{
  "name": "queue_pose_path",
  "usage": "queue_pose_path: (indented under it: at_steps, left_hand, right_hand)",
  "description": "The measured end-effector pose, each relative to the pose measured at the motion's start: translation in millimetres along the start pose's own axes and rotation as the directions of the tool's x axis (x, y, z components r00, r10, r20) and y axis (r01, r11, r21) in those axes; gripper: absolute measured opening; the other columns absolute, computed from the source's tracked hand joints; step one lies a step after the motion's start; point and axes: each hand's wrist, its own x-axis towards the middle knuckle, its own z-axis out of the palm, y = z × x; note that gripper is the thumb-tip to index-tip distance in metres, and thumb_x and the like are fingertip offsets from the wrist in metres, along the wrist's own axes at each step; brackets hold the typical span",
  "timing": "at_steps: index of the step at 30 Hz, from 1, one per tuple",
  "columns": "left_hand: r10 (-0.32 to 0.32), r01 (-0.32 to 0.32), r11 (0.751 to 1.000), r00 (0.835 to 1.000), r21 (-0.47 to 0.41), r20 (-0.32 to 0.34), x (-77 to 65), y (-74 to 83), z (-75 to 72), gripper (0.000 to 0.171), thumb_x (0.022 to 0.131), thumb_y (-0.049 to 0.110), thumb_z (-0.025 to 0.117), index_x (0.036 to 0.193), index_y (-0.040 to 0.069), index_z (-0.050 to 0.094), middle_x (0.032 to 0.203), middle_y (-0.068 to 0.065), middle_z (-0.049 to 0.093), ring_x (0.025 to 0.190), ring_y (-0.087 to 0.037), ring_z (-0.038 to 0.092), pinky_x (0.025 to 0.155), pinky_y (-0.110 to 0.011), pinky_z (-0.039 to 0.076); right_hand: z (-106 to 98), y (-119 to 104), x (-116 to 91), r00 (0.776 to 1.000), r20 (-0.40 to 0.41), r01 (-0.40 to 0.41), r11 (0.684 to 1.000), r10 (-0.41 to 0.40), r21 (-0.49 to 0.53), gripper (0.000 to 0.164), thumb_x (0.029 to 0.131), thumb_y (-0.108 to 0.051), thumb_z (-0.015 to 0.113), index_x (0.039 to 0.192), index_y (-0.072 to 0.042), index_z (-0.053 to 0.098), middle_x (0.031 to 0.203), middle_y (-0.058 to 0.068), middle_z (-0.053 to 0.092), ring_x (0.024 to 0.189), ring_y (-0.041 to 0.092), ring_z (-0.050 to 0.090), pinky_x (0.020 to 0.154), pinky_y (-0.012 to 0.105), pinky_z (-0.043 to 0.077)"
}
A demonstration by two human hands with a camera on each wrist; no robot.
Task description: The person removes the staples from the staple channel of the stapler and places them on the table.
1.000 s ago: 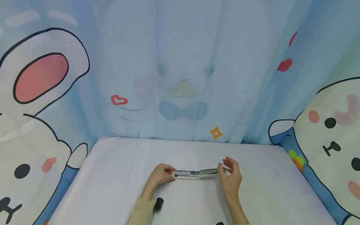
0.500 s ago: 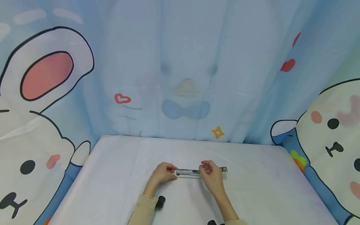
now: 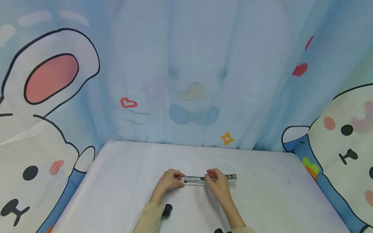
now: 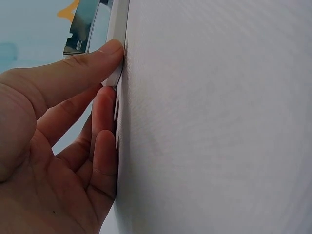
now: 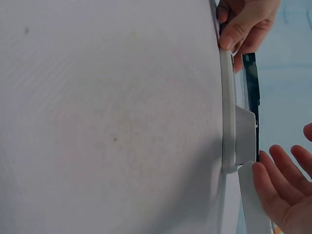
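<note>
Stapler (image 3: 194, 179): being held spread out at the white table (image 3: 131, 194), between the hands.
Long axis: being aligned nearly from 9 o'clock to 3 o'clock in the head view, across both forearms.
9 o'clock end: being pinched by the left hand (image 3: 169, 180), the thumb being set on the 6 o'clock edge and the bent fingers toward the 12 o'clock edge.
Mid-length: being partly covered by the right hand (image 3: 219, 186), its forearm being angled in from 5 o'clock.
Right fingers (image 5: 263, 185): being held half bent, thumb and index tips right by the end of the dark rail (image 5: 252, 83); whether anything is being gripped cannot be told.
Rail: being pointed toward 9 o'clock from those tips, its open end being neared most by the left hand.
Flap (image 5: 253, 200): being stretched past the right hand toward 3 o'clock, its far end being gripped by neither hand.
</note>
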Motion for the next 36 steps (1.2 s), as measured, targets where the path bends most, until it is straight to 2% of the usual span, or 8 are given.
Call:
queue_pose_path:
  at_steps: [8, 13, 19, 26, 32, 36]
  left_hand:
    - [0.008, -0.008, 1.0, 1.0, -0.007, -0.003, 2.8, 3.6, -1.6, 0.028, 0.07, 0.003, 0.085, 0.097, 0.003, 0.076, 0.075, 0.002, 0.057, 0.064, -0.008, 0.048, 0.061, -0.024, 0.041]
    - [0.002, -0.002, 1.0, 1.0, -0.008, 0.011, 2.2, 6.4, -0.3, 0.027, 0.07, 0.003, 0.085, 0.096, 0.003, 0.076, 0.075, 0.001, 0.058, 0.064, -0.008, 0.048, 0.061, -0.024, 0.04]
    - [-0.014, 0.014, 1.0, 1.0, 0.006, 0.0, 2.2, 4.9, 0.0, 0.027, 0.071, 0.003, 0.084, 0.097, 0.006, 0.076, 0.075, 0.003, 0.057, 0.064, -0.009, 0.047, 0.061, -0.025, 0.039]
    - [0.001, -0.001, 1.0, 1.0, -0.015, 0.003, 1.2, 2.6, 0.4, 0.027, 0.071, 0.003, 0.084, 0.096, 0.004, 0.076, 0.074, 0.003, 0.057, 0.064, -0.009, 0.048, 0.06, -0.024, 0.04]
    - [0.003, -0.003, 1.0, 1.0, -0.019, 0.002, -0.3, 1.4, -0.5, 0.027, 0.07, 0.002, 0.084, 0.096, 0.004, 0.076, 0.074, 0.001, 0.058, 0.063, -0.008, 0.048, 0.06, -0.024, 0.04]
    - [-0.006, 0.006, 1.0, 1.0, -0.025, 0.004, -0.1, 1.7, -1.6, 0.028, 0.07, 0.002, 0.084, 0.096, 0.004, 0.076, 0.074, 0.001, 0.058, 0.063, -0.008, 0.047, 0.06, -0.024, 0.04]
  right_hand:
    - [5.0, -18.9, 8.3, 0.997, 0.07, 0.028, 0.988, -0.017, -0.15, 0.019, 0.085, -0.014, 0.065, 0.098, 0.0, 0.068, 0.09, 0.012, 0.07, 0.081, 0.028, 0.068, 0.075, 0.047, 0.051]
    - [7.1, -23.3, 8.8, 0.996, 0.083, -0.016, 0.98, 0.032, -0.197, 0.02, 0.085, -0.015, 0.066, 0.098, 0.0, 0.069, 0.093, 0.013, 0.071, 0.082, 0.029, 0.068, 0.074, 0.048, 0.049]
    - [10.3, -24.9, 8.7, 0.996, 0.079, -0.028, 0.985, 0.042, -0.171, 0.02, 0.085, -0.014, 0.066, 0.099, 0.0, 0.069, 0.095, 0.014, 0.071, 0.083, 0.03, 0.068, 0.076, 0.048, 0.05]
    - [17.8, -23.3, 8.7, 0.994, 0.101, -0.024, 0.987, 0.04, -0.161, 0.02, 0.085, -0.014, 0.069, 0.1, -0.001, 0.069, 0.094, 0.013, 0.071, 0.083, 0.029, 0.069, 0.075, 0.047, 0.052]
    - [20.4, -14.4, 10.3, 0.991, 0.13, -0.004, 1.0, 0.007, -0.023, 0.022, 0.078, 0.004, 0.07, 0.1, 0.004, 0.068, 0.094, 0.015, 0.071, 0.081, 0.029, 0.07, 0.073, 0.042, 0.056]
    - [18.7, -13.7, 13.4, 0.984, 0.166, 0.065, 0.998, -0.059, -0.026, 0.026, 0.072, 0.014, 0.068, 0.096, 0.004, 0.069, 0.09, 0.014, 0.071, 0.076, 0.024, 0.067, 0.068, 0.036, 0.055]
